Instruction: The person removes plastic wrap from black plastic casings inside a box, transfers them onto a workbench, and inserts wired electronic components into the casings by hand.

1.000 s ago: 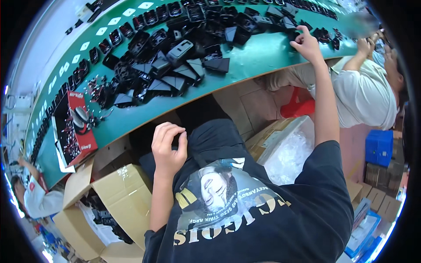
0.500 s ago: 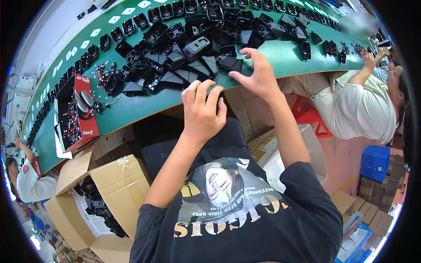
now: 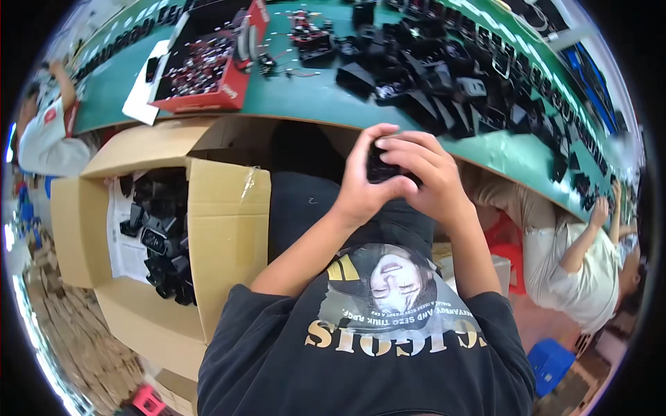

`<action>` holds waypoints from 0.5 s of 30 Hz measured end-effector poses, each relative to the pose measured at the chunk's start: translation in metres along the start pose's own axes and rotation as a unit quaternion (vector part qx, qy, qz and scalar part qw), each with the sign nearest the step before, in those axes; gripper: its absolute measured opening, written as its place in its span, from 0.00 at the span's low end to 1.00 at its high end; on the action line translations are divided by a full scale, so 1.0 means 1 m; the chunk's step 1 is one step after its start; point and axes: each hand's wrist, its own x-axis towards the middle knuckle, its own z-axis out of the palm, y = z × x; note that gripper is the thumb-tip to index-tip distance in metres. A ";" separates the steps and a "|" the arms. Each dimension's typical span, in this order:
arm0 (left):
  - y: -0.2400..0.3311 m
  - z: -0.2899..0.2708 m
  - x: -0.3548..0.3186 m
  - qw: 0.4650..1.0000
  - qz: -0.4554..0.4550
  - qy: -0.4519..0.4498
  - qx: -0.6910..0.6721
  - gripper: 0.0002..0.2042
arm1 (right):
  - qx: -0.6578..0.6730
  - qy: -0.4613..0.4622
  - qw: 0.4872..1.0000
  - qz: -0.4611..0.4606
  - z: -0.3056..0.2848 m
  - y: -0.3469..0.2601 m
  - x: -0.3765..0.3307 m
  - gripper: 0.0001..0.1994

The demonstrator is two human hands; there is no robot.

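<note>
Both my hands meet over my lap, just below the edge of the green table [image 3: 319, 104]. My left hand [image 3: 364, 180] and my right hand [image 3: 427, 177] together grip one small black plastic part [image 3: 380, 166], mostly hidden by my fingers. On the table beyond them lies a heap of similar black parts [image 3: 451, 90]. To my left an open cardboard box [image 3: 222, 229] holds more black parts [image 3: 163, 239].
A red tray [image 3: 208, 69] with small pieces and a white sheet sits on the table at the left. A person in white works at the right [image 3: 583, 270], another at the far left [image 3: 45, 132]. A blue crate [image 3: 555, 360] stands on the floor.
My view has swung to the left, bringing the cardboard box into sight. My hands have come back from the table to my lap and closed together on a black part.
</note>
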 end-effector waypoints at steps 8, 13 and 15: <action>0.025 -0.097 -0.007 0.954 0.093 0.285 0.013 0.23 | -0.018 0.003 0.999 0.032 0.089 0.034 0.114 0.18; 0.036 -0.107 -0.005 0.935 0.157 0.284 0.142 0.25 | -0.237 -0.029 0.966 0.104 0.138 0.046 0.136 0.16; 0.043 -0.113 -0.007 0.939 0.154 0.246 0.183 0.28 | -0.179 -0.011 0.977 0.117 0.130 0.036 0.134 0.14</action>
